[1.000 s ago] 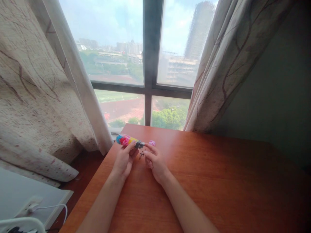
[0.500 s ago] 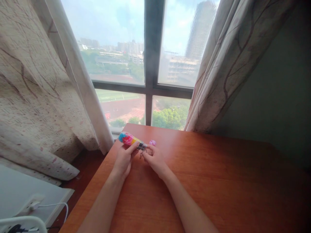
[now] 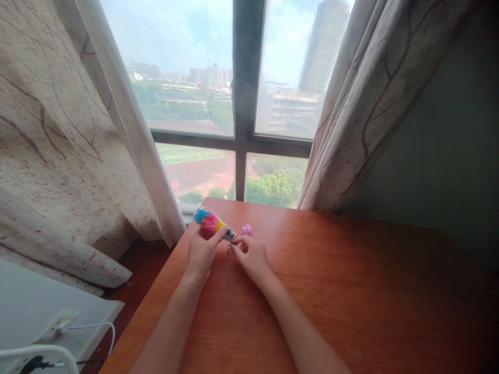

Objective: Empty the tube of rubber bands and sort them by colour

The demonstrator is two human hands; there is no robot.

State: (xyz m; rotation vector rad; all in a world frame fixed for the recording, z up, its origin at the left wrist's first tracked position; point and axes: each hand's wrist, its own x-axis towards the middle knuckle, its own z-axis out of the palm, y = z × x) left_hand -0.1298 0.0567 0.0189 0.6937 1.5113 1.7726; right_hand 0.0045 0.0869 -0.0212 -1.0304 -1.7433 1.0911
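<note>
Above the far left part of the brown table, my left hand (image 3: 200, 254) is closed round a bottle-shaped, multicoloured item (image 3: 208, 219). Its wide end is blue, then it turns pink-red and yellow, and it narrows to a black-and-silver end. It is tilted, with the blue end up and to the left. My right hand (image 3: 251, 255) has its thumb and forefinger pinched at the narrow end. A small dark metal clasp (image 3: 229, 249) hangs just below those fingertips. Behind the right hand a small pink-and-white item (image 3: 247, 229) shows, partly hidden; its kind is unclear.
The brown wooden table (image 3: 351, 291) reaches to the window (image 3: 241, 140). Patterned curtains (image 3: 78, 130) hang at the left and right. At the lower left, a white cable (image 3: 93, 326) runs from a wall socket (image 3: 58, 327), near a white curved tube (image 3: 42, 352).
The multicoloured item has tilted more steeply, its blue end raised. My right fingers have slid to its narrow tip. More of the pink-and-white item shows. The view has shifted slightly.
</note>
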